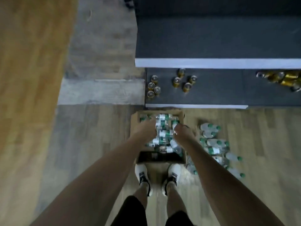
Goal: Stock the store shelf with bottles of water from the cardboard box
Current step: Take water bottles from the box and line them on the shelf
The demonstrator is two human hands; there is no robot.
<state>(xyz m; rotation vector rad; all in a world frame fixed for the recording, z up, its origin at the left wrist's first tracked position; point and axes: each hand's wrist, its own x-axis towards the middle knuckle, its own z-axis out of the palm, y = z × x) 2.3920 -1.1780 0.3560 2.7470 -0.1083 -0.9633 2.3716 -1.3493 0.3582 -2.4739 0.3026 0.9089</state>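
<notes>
I look down from the head camera and see both of my arms reaching into the cardboard box (181, 117) on the floor, just past my white shoes (142, 175). The box is open at the top and water bottles (162, 133) with green caps and green labels lie in it in a jumble.

My left hand (144, 132) is over the left side of the box, low among the bottles. Its fingers are bent down out of my sight, so I cannot tell if that grip is around a bottle or not. My right hand (183, 132) is over the right side of the box. Its fingers are curled and look closed on a bottle (174, 123) with a green label, but the picture is blurry there.

More water bottles lie in a loose pile (215, 144) on the floor just to the right of the box.

The store shelf (211, 85) is on the far side of the box, dark with a pale front edge. Gold cans (184, 82) stand on its low board in small groups, and more gold cans (285, 79) lie at the far right. The board above it (211, 38) is dark too.
</notes>
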